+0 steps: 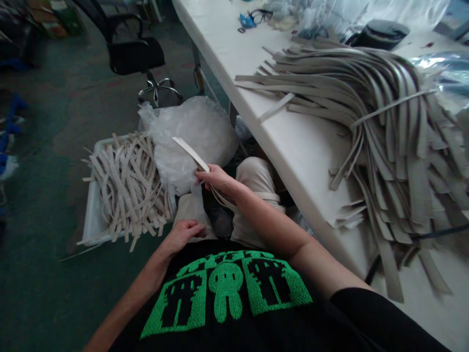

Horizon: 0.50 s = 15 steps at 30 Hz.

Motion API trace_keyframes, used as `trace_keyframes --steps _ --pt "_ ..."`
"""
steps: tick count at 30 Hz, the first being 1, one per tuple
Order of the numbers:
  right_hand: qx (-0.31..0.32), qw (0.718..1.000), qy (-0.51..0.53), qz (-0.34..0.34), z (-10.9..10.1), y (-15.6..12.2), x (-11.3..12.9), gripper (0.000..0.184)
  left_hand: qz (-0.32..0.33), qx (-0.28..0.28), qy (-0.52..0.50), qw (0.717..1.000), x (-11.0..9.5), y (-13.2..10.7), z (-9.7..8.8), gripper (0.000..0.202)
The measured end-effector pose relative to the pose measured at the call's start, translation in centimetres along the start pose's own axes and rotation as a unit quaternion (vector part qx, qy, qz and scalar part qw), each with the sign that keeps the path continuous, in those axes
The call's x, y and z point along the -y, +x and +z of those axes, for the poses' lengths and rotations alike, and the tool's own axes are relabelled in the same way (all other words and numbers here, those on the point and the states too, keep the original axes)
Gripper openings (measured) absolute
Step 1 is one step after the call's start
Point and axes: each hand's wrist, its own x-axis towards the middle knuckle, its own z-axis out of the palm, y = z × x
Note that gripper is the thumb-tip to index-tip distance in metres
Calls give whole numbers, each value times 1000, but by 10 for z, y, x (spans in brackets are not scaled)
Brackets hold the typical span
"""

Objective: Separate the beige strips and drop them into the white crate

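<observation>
My right hand (214,178) is closed on a pale strip (190,152) that sticks up and left from my fingers, over my lap beside a white plastic bag (194,134). Another strip end trails down from the same hand toward my knee. My left hand (183,233) rests curled on my left thigh, fingers folded in, nothing visible in it. A white tray (91,210) on the floor to my left holds several cut pale strips (128,186). A large heap of long grey-beige strips (384,127) lies on the white table (293,146) to my right.
A black office chair (134,51) stands on the green floor behind the tray. Glasses (260,16), a blue item and a black round container (381,33) lie at the table's far end, among clear plastic bags.
</observation>
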Motion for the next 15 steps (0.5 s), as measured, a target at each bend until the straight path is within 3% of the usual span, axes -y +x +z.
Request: trace_keyframes --steps 3,6,9,12,15 --pt "52 998 38 22 -4 -4 0 20 27 -97 -148 984 -12 1 -14 34" --pt "92 992 76 32 -7 -9 1 36 92 -174 -291 936 -33 0 -32 48" --pt "110 989 92 35 -7 -14 3 39 132 -219 -357 898 -58 1 -44 48" --pt "128 987 91 28 -7 -17 5 36 128 -269 -389 872 -78 5 -42 38" --pt "147 986 76 24 -7 -21 7 31 111 -277 -410 862 -88 11 -31 29"
